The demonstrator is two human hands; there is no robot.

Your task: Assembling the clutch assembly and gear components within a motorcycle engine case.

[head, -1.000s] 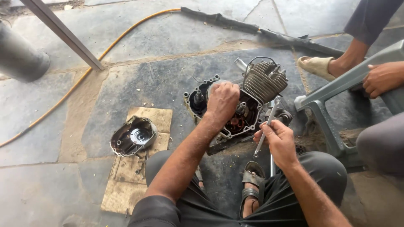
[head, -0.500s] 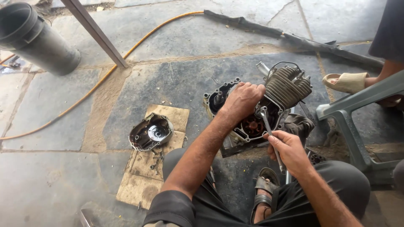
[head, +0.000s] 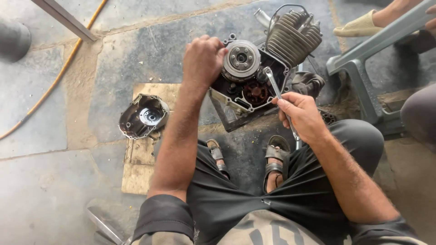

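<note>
— While the left hand (head: 203, 59) curls shut beside the clutch (head: 241, 60), where is the engine (head: 261, 77)?
— On the stone floor (head: 54, 136), between the sandalled feet. The right hand (head: 302, 115) grips a spanner (head: 275, 88), its head resting inside the open casing.

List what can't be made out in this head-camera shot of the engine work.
- Left hand: its fingers curl over the edge of the engine, so what they grip is hidden.
- Wrench: its lower shaft is covered by the right hand; whether its head sits on a fastener is too small to tell.
- Dark cylinder: cut off by the left edge.
- Seated person's foot: the rest is cut off by the top edge.
</note>
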